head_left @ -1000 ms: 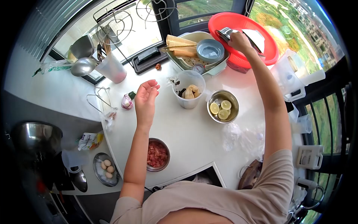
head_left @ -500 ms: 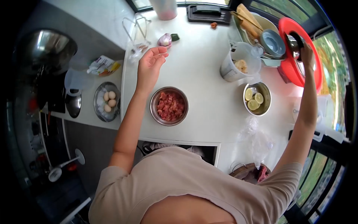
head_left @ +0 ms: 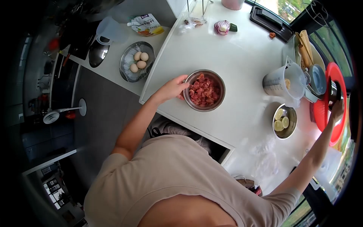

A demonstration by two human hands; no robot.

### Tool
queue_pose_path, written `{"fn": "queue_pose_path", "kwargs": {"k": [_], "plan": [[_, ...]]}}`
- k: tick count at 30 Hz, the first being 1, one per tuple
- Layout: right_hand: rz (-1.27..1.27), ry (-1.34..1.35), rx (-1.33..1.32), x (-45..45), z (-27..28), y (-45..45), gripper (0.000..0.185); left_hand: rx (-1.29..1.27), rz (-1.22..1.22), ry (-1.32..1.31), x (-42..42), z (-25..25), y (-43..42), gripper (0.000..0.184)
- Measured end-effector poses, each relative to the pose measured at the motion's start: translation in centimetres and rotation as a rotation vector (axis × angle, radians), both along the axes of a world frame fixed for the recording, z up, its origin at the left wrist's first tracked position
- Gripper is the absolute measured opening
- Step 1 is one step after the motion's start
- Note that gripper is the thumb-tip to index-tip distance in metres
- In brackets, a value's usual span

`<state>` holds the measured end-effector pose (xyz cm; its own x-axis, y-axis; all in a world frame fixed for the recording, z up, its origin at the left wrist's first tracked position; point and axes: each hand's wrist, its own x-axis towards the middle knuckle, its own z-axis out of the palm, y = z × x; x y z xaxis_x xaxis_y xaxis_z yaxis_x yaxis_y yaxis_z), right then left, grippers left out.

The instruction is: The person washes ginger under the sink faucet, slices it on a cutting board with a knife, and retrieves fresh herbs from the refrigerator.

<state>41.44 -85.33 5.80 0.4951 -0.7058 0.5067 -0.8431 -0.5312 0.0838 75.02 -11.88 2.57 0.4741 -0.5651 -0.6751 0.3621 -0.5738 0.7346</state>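
Observation:
My left hand [head_left: 174, 88] grips the left side of a steel bowl [head_left: 222, 99] standing on the white counter. Chunks of raw red meat [head_left: 204, 90] fill this bowl. Far to the right, my right hand [head_left: 337, 109] is closed on a shiny metal bowl [head_left: 333, 92] inside a red plastic basket [head_left: 332, 72]; some of its fingers are hidden. Nearer the middle, another steel bowl [head_left: 294, 130] holds lime or lemon halves [head_left: 280, 119]. A clear measuring jug [head_left: 273, 84] stands behind it with something pale inside.
Several eggs [head_left: 141, 64] lie in a plastic-lined bowl [head_left: 127, 75] at left, below a food pouch [head_left: 146, 25]. An onion [head_left: 222, 27] sits at the back. A blue bowl [head_left: 317, 78] is near the basket. Crumpled clear plastic [head_left: 266, 162] lies by the right front edge.
My left hand has come down from near the onion to the meat bowl's rim. My right hand remains at the metal bowl in the red basket. The camera view has turned.

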Motion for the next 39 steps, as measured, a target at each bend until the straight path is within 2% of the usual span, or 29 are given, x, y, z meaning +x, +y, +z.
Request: {"fn": "queue_pose_path", "kwargs": {"k": [1,3,4,8,11,15,17,20,21,22,25,26,27,29,31,33,35,37,39], "plan": [[0.048,0.022,-0.114,-0.9,-0.2,-1.8,0.037,0.000,0.022,-0.011,-0.3,0.1,0.1,0.040],[-0.103,0.054,-0.273,-2.4,1.3,-4.8,0.030,0.001,0.064,-0.019,-1.2,0.0,0.2,0.041],[-0.147,0.075,-0.289,-2.8,1.7,-4.4,0.029,-0.085,0.103,-0.032,-1.5,-0.6,0.3,0.043],[-0.173,-0.013,-0.250,-6.0,4.6,-1.4,0.024,-0.118,0.162,-0.145,-1.7,-2.5,0.1,0.043],[-0.143,-0.154,-0.269,-8.6,5.8,2.0,0.023,-0.189,0.286,-0.164,-1.3,-3.0,-0.1,0.043],[-0.033,-0.514,-0.260,-10.1,7.2,11.0,0.024,-0.197,0.426,-0.212,1.1,-4.8,-0.8,0.046],[0.067,-0.754,-0.078,-9.4,7.5,17.0,0.026,-0.212,0.486,-0.216,2.1,-5.1,-1.2,0.047],[0.262,-1.366,0.660,-5.1,6.2,27.6,0.032,-0.238,0.548,-0.212,3.7,-5.6,-1.5,0.048],[0.278,-1.439,0.893,-3.1,5.2,31.2,0.034,-0.249,0.562,-0.204,4.2,-5.9,-1.3,0.048],[0.273,-1.428,1.014,-1.0,4.0,34.8,0.031,-0.286,0.555,-0.161,4.8,-5.9,-0.9,0.048],[0.331,-1.153,1.309,5.5,-0.7,45.2,0.025,-0.413,0.523,-0.066,6.3,-5.6,0.8,0.049],[0.346,-1.170,1.466,6.2,-4.1,46.8,0.022,-0.366,0.528,-0.182,6.8,-5.7,1.6,0.042],[0.235,-1.244,1.588,8.9,-4.3,50.9,0.022,-0.317,0.529,-0.301,7.6,-5.9,3.0,0.036],[0.139,-1.185,1.680,12.1,-5.2,56.6,0.021,-0.219,0.519,-0.535,9.4,-6.3,6.4,0.027],[0.186,-1.111,1.700,13.9,-6.6,60.9,0.019,-0.144,0.413,-1.018,11.6,-5.9,10.9,0.020],[0.097,-1.096,1.699,15.5,-6.9,64.6,0.019,-0.172,0.473,-0.949,14.6,-9.1,14.7,0.019],[0.020,-1.242,1.632,17.2,-7.8,67.8,0.020,-0.275,0.478,-0.807,16.0,-8.5,16.7,0.018],[0.070,-1.301,1.505,18.1,-10.2,69.4,0.021,-0.373,0.437,-0.742,17.1,-9.6,17.2,0.018],[-0.030,-1.311,1.472,19.0,-10.2,70.8,0.020,-0.375,0.323,-0.643,16.4,-7.0,16.0,0.019]]}}
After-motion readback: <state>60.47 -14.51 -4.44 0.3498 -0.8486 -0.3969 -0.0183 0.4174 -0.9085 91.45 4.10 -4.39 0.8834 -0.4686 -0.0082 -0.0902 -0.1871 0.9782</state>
